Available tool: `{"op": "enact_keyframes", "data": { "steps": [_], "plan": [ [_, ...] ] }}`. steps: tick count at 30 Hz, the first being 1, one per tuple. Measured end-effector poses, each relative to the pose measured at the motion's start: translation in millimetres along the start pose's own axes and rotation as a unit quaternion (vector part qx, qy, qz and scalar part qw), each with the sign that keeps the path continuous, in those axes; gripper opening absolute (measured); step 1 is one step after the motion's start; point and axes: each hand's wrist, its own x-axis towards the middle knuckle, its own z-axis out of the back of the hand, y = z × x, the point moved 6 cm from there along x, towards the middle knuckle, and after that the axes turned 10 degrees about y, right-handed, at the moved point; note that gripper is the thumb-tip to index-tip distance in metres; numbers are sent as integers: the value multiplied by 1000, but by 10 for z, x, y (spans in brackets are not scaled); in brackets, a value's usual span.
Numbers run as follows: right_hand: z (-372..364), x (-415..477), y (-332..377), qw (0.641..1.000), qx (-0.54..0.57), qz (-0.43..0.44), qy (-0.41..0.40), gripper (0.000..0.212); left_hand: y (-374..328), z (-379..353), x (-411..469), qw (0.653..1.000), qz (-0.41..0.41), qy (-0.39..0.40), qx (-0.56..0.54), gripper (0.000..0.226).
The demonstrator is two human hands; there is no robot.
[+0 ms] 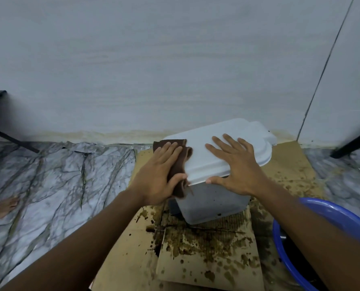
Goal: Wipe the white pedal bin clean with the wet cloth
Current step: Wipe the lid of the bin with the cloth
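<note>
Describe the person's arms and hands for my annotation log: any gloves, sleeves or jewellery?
Both are bare: the left hand and right hand wear no gloves, no rings show on the fingers, the wrists carry no watch or band, and no sleeves cover either forearm.

Smooth white plastic bin point(217, 156), brown cloth point(180, 162), stained cardboard point(206, 255).

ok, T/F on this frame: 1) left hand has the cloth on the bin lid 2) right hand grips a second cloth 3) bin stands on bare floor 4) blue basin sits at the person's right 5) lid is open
1) True: the left hand presses the brown cloth on the lid's left edge.
2) False: the right hand lies flat and empty on the lid.
3) False: the white pedal bin stands on stained cardboard.
4) True: the blue basin is at lower right.
5) False: the lid is shut.
</note>
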Motion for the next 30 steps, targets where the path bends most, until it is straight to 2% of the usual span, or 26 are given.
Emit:
{"op": "enact_keyframes", "data": {
  "steps": [6,10,13,16,21,30],
  "plan": [
    [23,3,-22,1000,1,1,-11,93,-395,-44,321,997,25,-18,69,86],
    [3,-2,12,1000,-3,0,-2,96,-223,43,270,1000,8,3,25,89],
    [-1,-4,18,1000,2,0,-1,96,-57,133,534,997,53,41,-29,88],
    [8,-32,20,1000,5,6,-9,96,45,219,853,994,100,33,-26,92],
    [29,-14,-59,999,3,30,-10,97,163,239,979,987,144,26,-69,81],
    [270,166,-406,991,107,73,28,88,43,356,1017,974,178,46,-131,95]
  ]
}}
